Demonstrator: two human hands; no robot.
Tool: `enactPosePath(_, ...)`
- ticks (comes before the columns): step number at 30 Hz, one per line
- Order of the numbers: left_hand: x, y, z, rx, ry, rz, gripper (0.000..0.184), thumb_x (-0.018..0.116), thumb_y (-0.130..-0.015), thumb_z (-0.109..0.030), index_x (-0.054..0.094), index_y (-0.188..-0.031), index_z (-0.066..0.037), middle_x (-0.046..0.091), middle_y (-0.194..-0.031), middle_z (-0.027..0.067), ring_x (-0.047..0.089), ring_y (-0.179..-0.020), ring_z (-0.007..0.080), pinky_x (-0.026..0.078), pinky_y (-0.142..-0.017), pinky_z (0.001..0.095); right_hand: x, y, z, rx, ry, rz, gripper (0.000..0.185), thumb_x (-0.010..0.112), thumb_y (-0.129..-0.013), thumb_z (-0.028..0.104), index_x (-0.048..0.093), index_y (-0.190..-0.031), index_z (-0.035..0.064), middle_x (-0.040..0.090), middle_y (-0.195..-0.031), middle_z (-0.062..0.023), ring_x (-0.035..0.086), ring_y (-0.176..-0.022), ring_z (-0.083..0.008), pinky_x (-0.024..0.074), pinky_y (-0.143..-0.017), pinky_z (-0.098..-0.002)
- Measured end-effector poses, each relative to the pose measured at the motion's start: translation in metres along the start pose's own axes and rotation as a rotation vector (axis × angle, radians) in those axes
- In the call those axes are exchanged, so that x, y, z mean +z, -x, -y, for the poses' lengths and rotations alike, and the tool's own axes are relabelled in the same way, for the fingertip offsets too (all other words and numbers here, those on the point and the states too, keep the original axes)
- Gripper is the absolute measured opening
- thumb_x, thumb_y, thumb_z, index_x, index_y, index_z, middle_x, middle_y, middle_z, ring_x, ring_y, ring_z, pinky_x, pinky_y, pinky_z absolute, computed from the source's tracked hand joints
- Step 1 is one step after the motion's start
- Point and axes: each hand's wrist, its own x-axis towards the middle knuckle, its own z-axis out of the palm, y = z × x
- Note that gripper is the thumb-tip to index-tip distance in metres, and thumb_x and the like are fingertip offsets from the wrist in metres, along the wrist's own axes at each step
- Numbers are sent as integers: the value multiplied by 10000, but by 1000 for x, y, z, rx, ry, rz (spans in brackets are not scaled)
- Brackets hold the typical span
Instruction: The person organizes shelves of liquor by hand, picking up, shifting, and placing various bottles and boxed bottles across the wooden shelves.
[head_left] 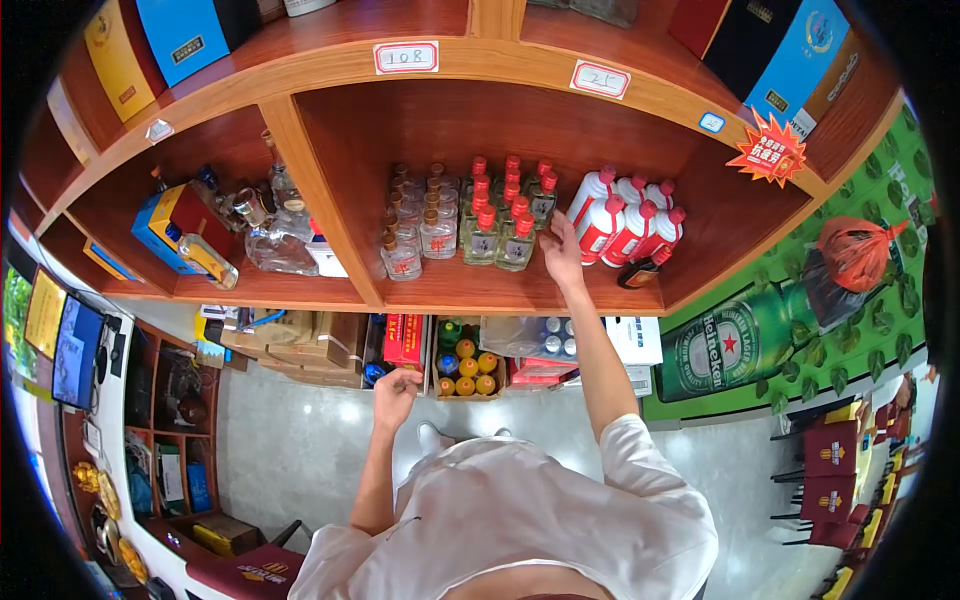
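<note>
1. Far left on my feed, a screen (76,350) stands on the white counter (118,352).
2. In the left compartment I see a blue-and-red box (172,235), a bottle (207,261) just in front of it, and several glass decanters (285,252).
3. My left hand (397,397) is raised below the shelf (450,296), near a red box (404,338). Its grip is loosely curled and I see nothing in it, though I cannot tell how far it is open.
4. Above, bronze-capped bottles (438,237) stand upright in rows on the shelf.
5. Below them, yellow-topped bottles (467,367) sit in a carton (440,340).
6. Red-capped bottles (482,241) stand beside the bronze-capped ones.
7. My right hand (563,258) reaches into the compartment, at the rightmost red-capped bottle (543,206), which is upright on the shelf. I cannot tell whether the grip is closed on it.
8. Just right stand white bottles (600,232), with a dark bottle (638,273) in front.
9. Far right, a bag (855,258) hangs before a green panel (735,340).
</note>
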Motion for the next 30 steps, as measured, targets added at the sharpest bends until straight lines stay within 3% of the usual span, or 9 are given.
enactPosePath(3,1,-2,-9,10,-17,29,234,578,-826,103,744,-955,2,714,-841,26,638,-775,78,530,-709,247,5,-41,-3,58,-14,-86,621,543,-1005,230,358,-1545,-17,474,-1511,-208,442,-1409,-293,357,-1158,-355)
enactPosePath(7,-4,0,-18,-29,70,31,238,582,-832,114,735,-979,8,701,-832,16,622,-766,67,521,-700,245,14,-49,21,160,145,-205,693,505,-1017,313,292,-1579,-31,373,-1610,-206,313,-1515,-291,256,-1218,-365)
enactPosePath(11,-12,-4,-6,-8,91,20,232,608,-818,114,725,-993,15,714,-866,27,644,-787,85,536,-717,252,9,-62,-35,21,-67,-120,672,543,-1011,187,270,-1585,-33,385,-1601,-203,351,-1497,-277,256,-1217,-354)
enactPosePath(12,-13,-5,-8,16,57,20,243,594,-805,119,720,-987,21,720,-886,41,663,-805,102,548,-717,259,9,-59,-36,22,-103,-93,697,606,-988,129,280,-1588,-9,451,-1546,-194,472,-1399,-250,350,-1163,-346)
enactPosePath(15,-14,-18,-16,22,45,36,236,619,-832,102,722,-1025,11,730,-918,43,670,-845,100,544,-764,258,12,-61,-41,-23,78,-132,646,650,-960,63,364,-1537,10,611,-1359,-168,610,-1213,-225,473,-1037,-330)
enactPosePath(21,8,-83,-75,133,52,6,175,703,-913,-15,702,-1083,24,733,-940,44,688,-898,113,551,-821,274,19,-58,-33,-137,267,-240,559,749,-904,71,481,-1392,27,689,-1141,-168,670,-1019,-245,533,-910,-367)
enactPosePath(23,28,-112,-89,230,244,-71,175,722,-933,-79,695,-1065,34,735,-946,54,689,-876,111,555,-804,287,23,-56,-22,-147,244,-234,512,788,-879,83,504,-1300,19,695,-1027,-136,671,-938,-230,544,-830,-373)
enactPosePath(26,42,-144,-99,249,54,-151,200,753,-917,-128,687,-1004,39,738,-865,80,698,-786,136,559,-734,297,26,-54,-14,-88,214,-222,576,806,-871,121,490,-1345,38,707,-1054,-127,692,-963,-220,557,-865,-353)
enactPosePath(30,54,-161,-108,351,-178,-287,249,794,-893,-182,681,-875,39,729,-748,128,706,-680,189,560,-666,326,21,-49,-20,-124,333,-272,629,771,-865,35,459,-1412,19,659,-1148,-186,677,-1036,-285,582,-871,-377)
